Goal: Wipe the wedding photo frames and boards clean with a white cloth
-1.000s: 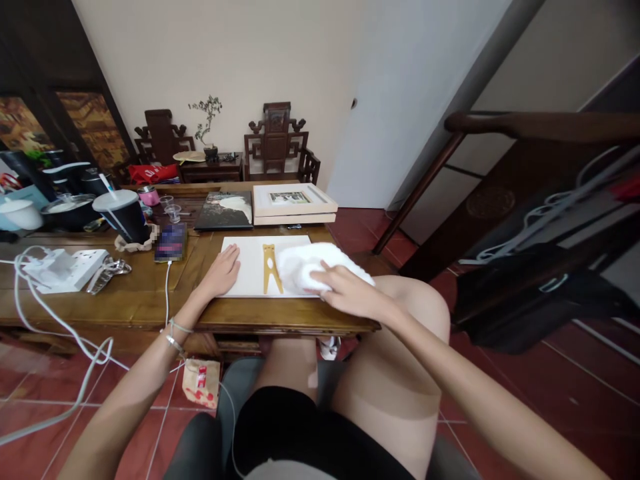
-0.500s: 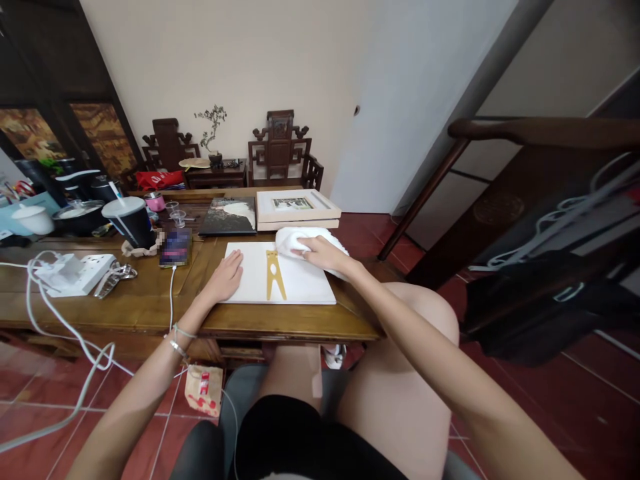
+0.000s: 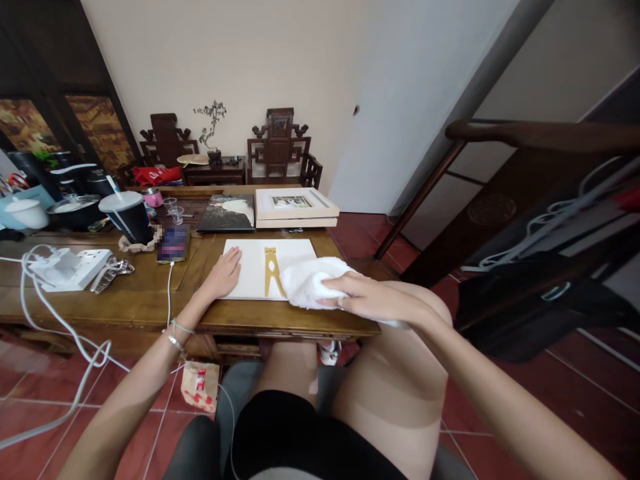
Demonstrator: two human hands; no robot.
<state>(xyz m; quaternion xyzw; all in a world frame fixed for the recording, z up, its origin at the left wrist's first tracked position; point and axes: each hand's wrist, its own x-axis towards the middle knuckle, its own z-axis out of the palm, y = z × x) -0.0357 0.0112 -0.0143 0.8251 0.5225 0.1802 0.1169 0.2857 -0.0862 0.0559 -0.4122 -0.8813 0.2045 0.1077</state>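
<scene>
On the wooden table lies a white rectangular board (image 3: 247, 270) with a yellow, long-legged cat-like figure (image 3: 271, 257) on it. My left hand (image 3: 226, 272) rests flat on the board's left edge, fingers stretched out. A bunched white cloth (image 3: 307, 280) is gripped in my right hand (image 3: 367, 297). The cloth covers the board's right part, its front right corner and one foot of the yellow figure. A ring shows on a finger of my right hand.
Behind the board are a dark picture panel (image 3: 227, 213) and stacked pale frames (image 3: 297, 217). A phone (image 3: 173, 244) on a white cable, a lidded cup (image 3: 131, 217) and a power strip (image 3: 83, 270) stand left. A paper bag (image 3: 200, 387) is below.
My right hand has drawn the white cloth from the board's far right corner toward me, to its near right edge. My left hand stays on the board's left edge.
</scene>
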